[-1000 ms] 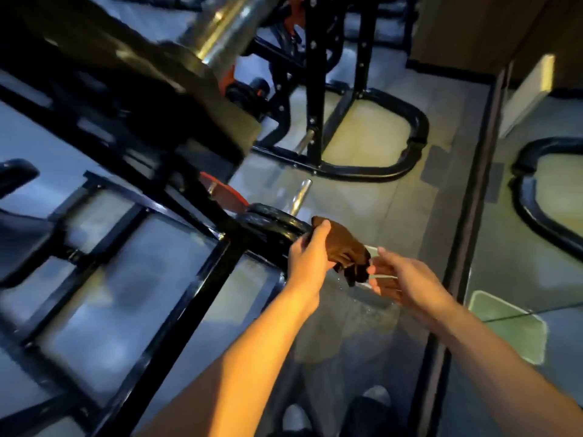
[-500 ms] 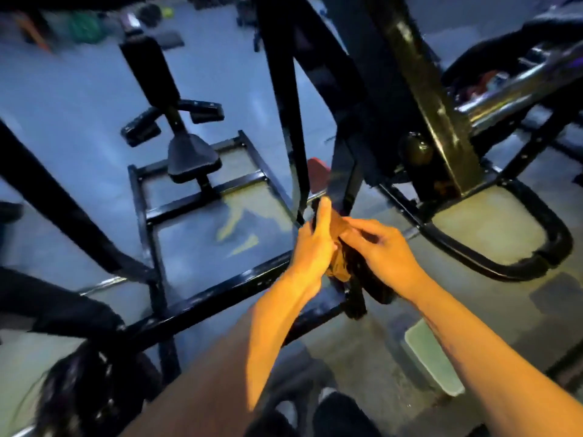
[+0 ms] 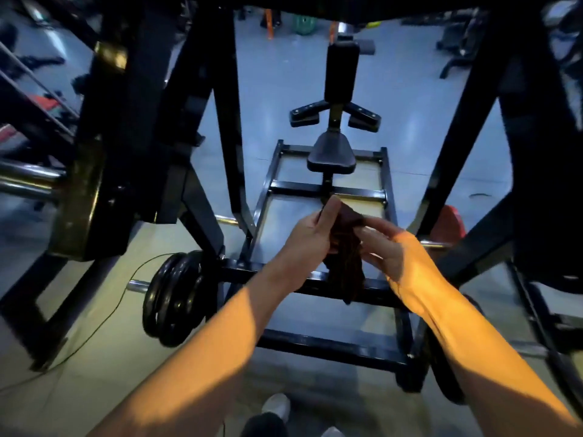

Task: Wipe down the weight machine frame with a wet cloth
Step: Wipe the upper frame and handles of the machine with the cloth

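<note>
Hands gripping cloth, frame below

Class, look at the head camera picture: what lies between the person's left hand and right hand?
The brown cloth lies between them. The left hand grips its upper part, the right hand pinches it, and its lower end hangs before the black frame bar.

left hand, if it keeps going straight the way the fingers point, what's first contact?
The left hand grips the brown cloth, pointing up and away. Beyond it, the first thing in line looks like the frame crossbar below the seat, though depth is unclear.
</note>
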A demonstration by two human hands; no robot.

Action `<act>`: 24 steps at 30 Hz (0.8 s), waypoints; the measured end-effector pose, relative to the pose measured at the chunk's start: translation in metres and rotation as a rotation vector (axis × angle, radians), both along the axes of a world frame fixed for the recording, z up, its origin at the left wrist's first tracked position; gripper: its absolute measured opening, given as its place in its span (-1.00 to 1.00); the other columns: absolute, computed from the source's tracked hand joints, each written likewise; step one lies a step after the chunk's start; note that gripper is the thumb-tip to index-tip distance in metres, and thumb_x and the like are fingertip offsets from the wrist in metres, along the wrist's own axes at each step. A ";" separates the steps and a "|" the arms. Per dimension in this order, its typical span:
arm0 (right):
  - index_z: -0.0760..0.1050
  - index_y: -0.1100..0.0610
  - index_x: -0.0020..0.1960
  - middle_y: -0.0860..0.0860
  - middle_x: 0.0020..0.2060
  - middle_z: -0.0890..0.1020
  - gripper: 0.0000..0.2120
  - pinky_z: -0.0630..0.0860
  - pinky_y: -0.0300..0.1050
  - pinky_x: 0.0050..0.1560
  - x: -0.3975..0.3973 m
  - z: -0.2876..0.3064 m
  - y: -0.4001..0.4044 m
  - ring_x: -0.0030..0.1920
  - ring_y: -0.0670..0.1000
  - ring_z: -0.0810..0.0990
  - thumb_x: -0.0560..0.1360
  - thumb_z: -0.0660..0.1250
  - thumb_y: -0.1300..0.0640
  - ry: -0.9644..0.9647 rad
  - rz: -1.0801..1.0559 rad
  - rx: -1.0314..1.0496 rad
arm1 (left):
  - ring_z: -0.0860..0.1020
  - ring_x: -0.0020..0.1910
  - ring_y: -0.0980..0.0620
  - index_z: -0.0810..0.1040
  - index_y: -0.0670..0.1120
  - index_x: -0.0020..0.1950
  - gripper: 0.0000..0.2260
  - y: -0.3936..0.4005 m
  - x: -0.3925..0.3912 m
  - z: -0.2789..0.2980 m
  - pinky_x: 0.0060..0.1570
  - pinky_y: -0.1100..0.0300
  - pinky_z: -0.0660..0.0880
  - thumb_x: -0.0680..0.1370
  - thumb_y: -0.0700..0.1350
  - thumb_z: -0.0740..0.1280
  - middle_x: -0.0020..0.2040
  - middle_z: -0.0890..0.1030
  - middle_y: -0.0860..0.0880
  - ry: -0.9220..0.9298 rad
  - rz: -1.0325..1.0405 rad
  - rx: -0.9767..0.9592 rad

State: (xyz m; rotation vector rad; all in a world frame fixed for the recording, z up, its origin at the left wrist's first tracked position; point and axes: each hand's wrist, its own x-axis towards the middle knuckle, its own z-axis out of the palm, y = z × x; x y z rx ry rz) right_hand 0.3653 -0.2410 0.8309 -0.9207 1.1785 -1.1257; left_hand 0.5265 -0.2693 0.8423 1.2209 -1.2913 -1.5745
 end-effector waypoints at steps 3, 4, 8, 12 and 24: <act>0.65 0.13 0.21 0.10 0.04 0.75 -0.80 0.56 -0.09 0.16 0.013 0.004 -0.014 0.09 0.04 0.72 0.65 0.32 0.20 -0.048 0.046 0.004 | 0.71 0.06 0.01 0.63 -0.17 0.22 -0.39 -0.004 0.019 0.006 0.21 0.00 0.61 0.58 0.33 0.15 0.05 0.74 -0.11 -0.032 0.038 -0.044; 0.64 0.14 0.22 0.10 0.06 0.74 -0.80 0.55 -0.07 0.18 0.018 0.007 -0.018 0.10 0.04 0.71 0.65 0.31 0.20 -0.100 0.063 0.040 | 0.70 0.07 0.02 0.63 -0.17 0.22 -0.42 -0.006 0.025 0.007 0.20 0.02 0.62 0.62 0.29 0.14 0.05 0.74 -0.11 -0.033 0.039 -0.058; 0.61 0.12 0.27 0.07 0.07 0.73 -0.69 0.56 -0.07 0.10 0.029 0.012 -0.029 0.06 0.01 0.71 0.54 0.40 0.10 -0.172 0.170 0.101 | 0.69 0.14 -0.01 0.64 -0.15 0.24 -0.44 -0.011 0.047 0.011 0.25 0.00 0.58 0.64 0.28 0.14 0.09 0.73 -0.10 0.001 0.036 -0.062; 0.65 0.09 0.12 0.04 -0.03 0.74 -0.82 0.56 -0.02 0.12 0.047 0.014 -0.039 0.03 0.04 0.68 0.53 0.44 0.12 0.108 0.073 -0.018 | 0.70 0.10 0.01 0.66 -0.05 0.14 -0.49 -0.021 0.060 0.011 0.28 -0.04 0.58 0.50 0.34 0.25 0.05 0.74 -0.07 -0.007 0.066 -0.044; 0.56 -0.03 0.03 -0.10 -0.15 0.65 -0.78 0.46 -0.18 0.06 0.090 0.015 -0.026 -0.12 -0.21 0.58 0.69 0.22 -0.12 0.584 -0.401 -0.198 | 0.69 0.03 -0.10 0.71 -0.03 0.06 -0.50 -0.073 0.108 -0.004 0.21 -0.09 0.56 0.49 0.39 0.37 -0.01 0.75 -0.04 0.157 -0.045 0.249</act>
